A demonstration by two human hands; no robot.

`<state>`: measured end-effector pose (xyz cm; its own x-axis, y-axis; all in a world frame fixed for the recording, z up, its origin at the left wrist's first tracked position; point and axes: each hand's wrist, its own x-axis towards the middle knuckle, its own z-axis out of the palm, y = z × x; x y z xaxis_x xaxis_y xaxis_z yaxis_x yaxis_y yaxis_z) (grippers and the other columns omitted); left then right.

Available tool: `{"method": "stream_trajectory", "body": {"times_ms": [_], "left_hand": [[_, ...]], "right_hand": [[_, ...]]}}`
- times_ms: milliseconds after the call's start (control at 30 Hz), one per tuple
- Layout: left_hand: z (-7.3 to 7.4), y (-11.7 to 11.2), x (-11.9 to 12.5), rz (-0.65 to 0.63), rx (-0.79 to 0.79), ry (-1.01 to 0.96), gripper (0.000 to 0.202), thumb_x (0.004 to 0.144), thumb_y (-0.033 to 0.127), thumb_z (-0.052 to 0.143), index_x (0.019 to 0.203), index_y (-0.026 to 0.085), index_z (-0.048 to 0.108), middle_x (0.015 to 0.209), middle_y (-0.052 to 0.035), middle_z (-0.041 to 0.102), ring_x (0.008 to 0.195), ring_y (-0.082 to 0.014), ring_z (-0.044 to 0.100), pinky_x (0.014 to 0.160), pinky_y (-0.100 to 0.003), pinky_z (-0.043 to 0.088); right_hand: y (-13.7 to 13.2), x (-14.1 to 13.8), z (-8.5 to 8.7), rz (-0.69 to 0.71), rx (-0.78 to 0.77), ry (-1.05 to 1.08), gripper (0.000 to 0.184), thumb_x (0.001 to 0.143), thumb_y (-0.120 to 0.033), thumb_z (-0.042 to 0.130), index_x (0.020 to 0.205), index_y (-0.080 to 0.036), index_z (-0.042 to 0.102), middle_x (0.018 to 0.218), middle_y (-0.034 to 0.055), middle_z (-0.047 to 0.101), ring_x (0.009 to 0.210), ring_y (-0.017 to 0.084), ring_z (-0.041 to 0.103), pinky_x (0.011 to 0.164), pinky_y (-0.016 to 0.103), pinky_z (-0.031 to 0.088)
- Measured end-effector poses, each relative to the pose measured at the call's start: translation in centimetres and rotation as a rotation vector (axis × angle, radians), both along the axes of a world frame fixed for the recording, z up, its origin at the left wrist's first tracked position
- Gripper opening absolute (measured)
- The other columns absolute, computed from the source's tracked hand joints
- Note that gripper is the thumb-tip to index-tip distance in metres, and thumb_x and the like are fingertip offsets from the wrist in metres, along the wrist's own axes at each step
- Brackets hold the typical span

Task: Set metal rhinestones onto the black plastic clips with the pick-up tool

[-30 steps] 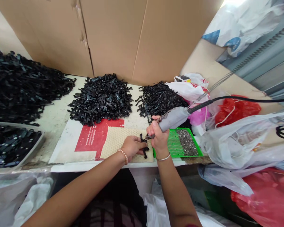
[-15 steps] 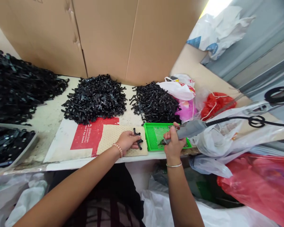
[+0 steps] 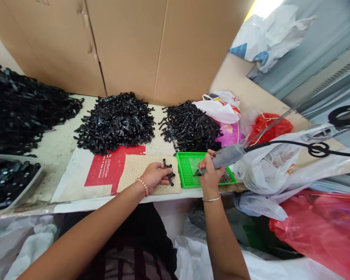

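My left hand (image 3: pixel 156 176) pinches a small black plastic part (image 3: pixel 171 179) over the right end of a beige textured mat (image 3: pixel 134 171). In my right hand (image 3: pixel 211 175) is a grey electric screwdriver (image 3: pixel 229 155), tilted, its tip pointing left. That tip hangs over a green perforated tray (image 3: pixel 188 181), and small metal screws (image 3: pixel 226 177) lie at the tray's right end. A black cord (image 3: pixel 291 143) runs from the tool's back end off to the right.
Heaps of black parts lie behind: a large heap (image 3: pixel 17 105), a middle heap (image 3: pixel 116 122) and a right heap (image 3: pixel 189 126). A plastic tub (image 3: pixel 35 182) of parts stands left. Cardboard (image 3: pixel 131 46) walls the back. Plastic bags (image 3: pixel 262 167) crowd the right.
My right hand has shifted slightly left with the electric screwdriver, and its tip is further left over the tray. My left hand still holds the black part over the mat.
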<state>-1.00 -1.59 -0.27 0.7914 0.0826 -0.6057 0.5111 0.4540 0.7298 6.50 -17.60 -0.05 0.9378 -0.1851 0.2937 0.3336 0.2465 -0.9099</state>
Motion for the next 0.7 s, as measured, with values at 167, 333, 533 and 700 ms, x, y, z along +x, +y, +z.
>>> {"method": "stream_trajectory", "body": {"times_ms": [167, 333, 533, 700], "left_hand": [[0.04, -0.02, 0.04, 0.012, -0.004, 0.002, 0.022, 0.081, 0.006, 0.069, 0.07, 0.013, 0.051, 0.062, -0.0048, 0.066, 0.056, -0.0153, 0.068, 0.045, -0.017, 0.053], [-0.06, -0.01, 0.02, 0.014, -0.009, -0.004, 0.025, 0.078, 0.009, 0.074, 0.07, 0.014, 0.051, 0.062, -0.0043, 0.065, 0.058, -0.0157, 0.068, 0.046, -0.017, 0.053], [0.06, 0.03, -0.01, 0.004, -0.003, 0.002, 0.022, 0.079, 0.008, 0.072, 0.07, 0.013, 0.052, 0.063, -0.0048, 0.066, 0.058, -0.0148, 0.068, 0.046, -0.016, 0.053], [0.09, -0.06, 0.02, 0.01, -0.008, -0.003, 0.021, 0.081, 0.006, 0.069, 0.071, 0.012, 0.052, 0.063, -0.0033, 0.065, 0.056, -0.014, 0.067, 0.044, -0.016, 0.052]], "right_hand": [[0.01, -0.05, -0.19, 0.004, -0.025, -0.005, 0.033, 0.072, -0.038, 0.074, 0.094, -0.018, 0.059, 0.049, -0.0101, 0.045, 0.041, 0.008, 0.041, 0.045, 0.022, 0.036], [-0.13, -0.06, -0.13, 0.009, -0.052, -0.01, 0.032, 0.073, -0.038, 0.074, 0.094, -0.018, 0.06, 0.05, -0.0096, 0.046, 0.042, 0.008, 0.042, 0.046, 0.022, 0.036], [-0.18, -0.21, -0.02, 0.023, -0.063, -0.007, 0.031, 0.073, -0.037, 0.074, 0.094, -0.018, 0.06, 0.05, -0.0095, 0.046, 0.042, 0.008, 0.042, 0.045, 0.022, 0.036], [-0.28, -0.04, -0.58, 0.056, -0.074, -0.024, 0.028, 0.075, -0.037, 0.073, 0.091, -0.018, 0.059, 0.053, -0.0085, 0.048, 0.043, 0.008, 0.043, 0.045, 0.022, 0.036]]}}
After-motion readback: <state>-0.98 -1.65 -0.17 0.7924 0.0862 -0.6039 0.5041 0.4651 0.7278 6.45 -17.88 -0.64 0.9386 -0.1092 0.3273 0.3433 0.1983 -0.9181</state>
